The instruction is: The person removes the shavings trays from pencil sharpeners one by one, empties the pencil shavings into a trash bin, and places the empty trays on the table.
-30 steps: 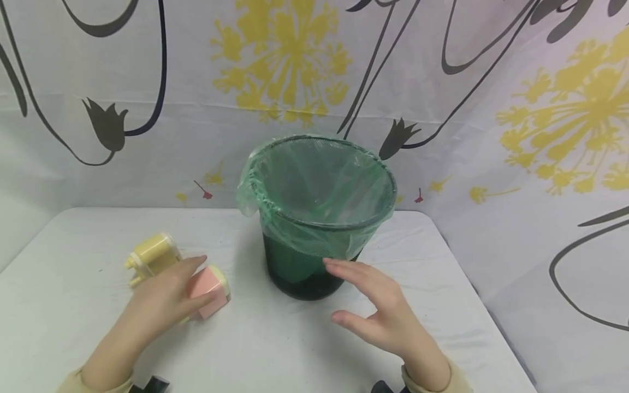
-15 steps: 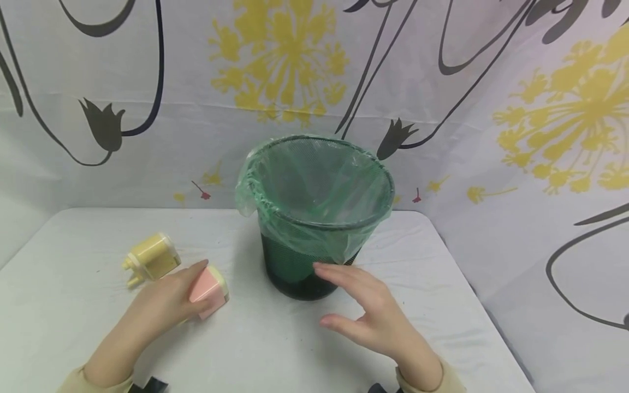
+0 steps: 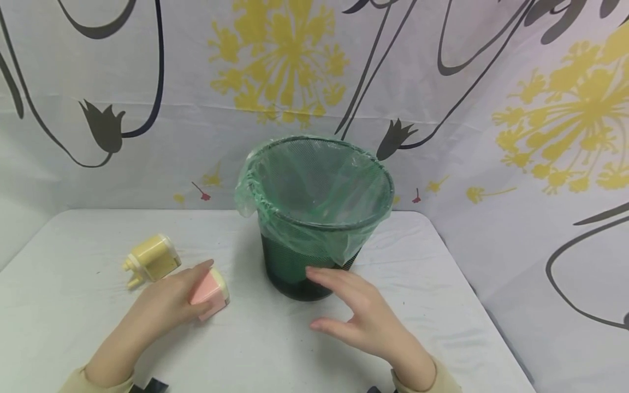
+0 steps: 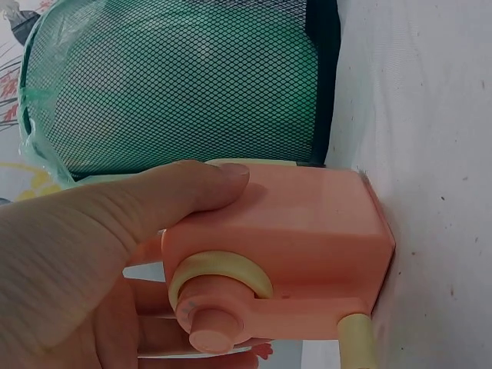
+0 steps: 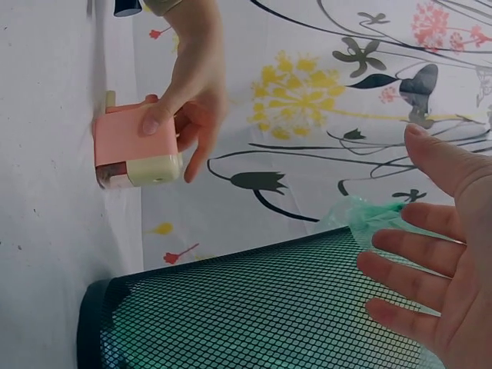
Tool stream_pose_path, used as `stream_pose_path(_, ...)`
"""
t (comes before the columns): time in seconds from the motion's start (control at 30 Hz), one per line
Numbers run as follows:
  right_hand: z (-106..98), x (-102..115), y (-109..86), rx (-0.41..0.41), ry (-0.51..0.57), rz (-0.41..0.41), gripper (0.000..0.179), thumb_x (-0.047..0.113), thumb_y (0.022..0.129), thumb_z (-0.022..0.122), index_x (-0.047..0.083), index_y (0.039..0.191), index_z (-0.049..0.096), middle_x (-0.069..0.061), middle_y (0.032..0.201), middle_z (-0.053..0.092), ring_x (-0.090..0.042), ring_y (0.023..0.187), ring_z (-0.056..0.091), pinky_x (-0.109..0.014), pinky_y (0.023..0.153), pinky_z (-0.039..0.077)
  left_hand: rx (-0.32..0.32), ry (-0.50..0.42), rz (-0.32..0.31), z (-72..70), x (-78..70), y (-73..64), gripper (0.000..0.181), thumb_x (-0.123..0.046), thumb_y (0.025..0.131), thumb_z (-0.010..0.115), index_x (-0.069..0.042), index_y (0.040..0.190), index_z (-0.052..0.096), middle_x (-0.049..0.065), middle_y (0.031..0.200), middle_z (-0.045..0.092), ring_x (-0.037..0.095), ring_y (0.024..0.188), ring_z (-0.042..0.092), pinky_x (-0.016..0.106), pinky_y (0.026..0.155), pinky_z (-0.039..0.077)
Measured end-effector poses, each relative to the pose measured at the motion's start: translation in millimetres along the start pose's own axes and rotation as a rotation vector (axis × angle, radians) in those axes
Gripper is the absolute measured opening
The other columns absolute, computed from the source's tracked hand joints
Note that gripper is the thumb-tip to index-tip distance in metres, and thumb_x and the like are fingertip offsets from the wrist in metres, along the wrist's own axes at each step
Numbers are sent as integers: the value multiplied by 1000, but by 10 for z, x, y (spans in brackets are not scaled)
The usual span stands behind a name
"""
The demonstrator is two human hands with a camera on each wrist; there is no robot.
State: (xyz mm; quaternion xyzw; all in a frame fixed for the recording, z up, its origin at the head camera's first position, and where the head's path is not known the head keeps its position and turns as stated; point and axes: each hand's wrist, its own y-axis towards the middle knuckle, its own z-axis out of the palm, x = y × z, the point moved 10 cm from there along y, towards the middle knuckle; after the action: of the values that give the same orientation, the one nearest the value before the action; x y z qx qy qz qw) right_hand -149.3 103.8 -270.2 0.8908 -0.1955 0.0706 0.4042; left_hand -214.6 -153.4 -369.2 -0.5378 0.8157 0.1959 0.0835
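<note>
My left hand [image 3: 164, 300] grips a pink crank pencil sharpener [image 3: 208, 292] on the white table, left of the bin. In the left wrist view the thumb lies along one side of the sharpener [image 4: 284, 223] and the fingers pass behind it. Its cream end and a clear shavings window [image 5: 115, 177] show in the right wrist view. A yellow crank pencil sharpener [image 3: 154, 256] lies just beyond the left hand. My right hand [image 3: 361, 314] hovers in front of the bin with fingers extended and thumb apart, holding nothing.
A black mesh wastebasket [image 3: 295, 273] lined with a green plastic bag [image 3: 319, 240] stands at the back middle of the white-covered table [image 3: 265, 355]. A flower-printed curtain [image 3: 196, 82] hangs behind and to the right.
My right hand has drifted left and slightly down in front of the bin. The left hand keeps its grip on the pink sharpener and has barely moved.
</note>
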Motion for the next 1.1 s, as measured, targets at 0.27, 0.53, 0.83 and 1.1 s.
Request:
stream_pose_path(0.27, 74, -34, 0, 29, -22, 16, 58, 40, 90, 66, 2, 132, 54, -9, 130, 58, -23, 117, 55, -31, 99, 40, -6, 6, 31, -2, -47, -22, 72, -36, 75, 80, -3, 134, 53, 14, 114, 65, 24, 90, 63, 44, 73, 50)
stream_pose_path(0.53, 158, -80, -24, 62, -32, 43, 59, 42, 89, 67, 4, 133, 54, -7, 131, 57, -21, 118, 55, -29, 100, 40, -79, 21, 90, -106, -206, -61, 72, -39, 74, 79, -9, 135, 54, 8, 114, 67, 14, 82, 61, 38, 68, 50)
stream_pose_path(0.83, 241, -122, -49, 89, -41, 64, 61, 44, 89, 66, 5, 133, 53, -6, 131, 57, -21, 118, 54, -30, 99, 41, -229, 31, 231, -271, -475, -124, 72, -41, 69, 81, -13, 132, 58, 0, 108, 68, 6, 75, 55, 30, 59, 46)
stream_pose_path(1.1, 326, -142, -66, 119, -45, 71, 61, 44, 88, 66, 5, 133, 53, -7, 131, 57, -21, 118, 54, -34, 98, 43, -299, -15, 311, -378, -635, -180, 73, -39, 67, 82, -13, 131, 58, -4, 104, 67, 2, 72, 52, 25, 59, 46)
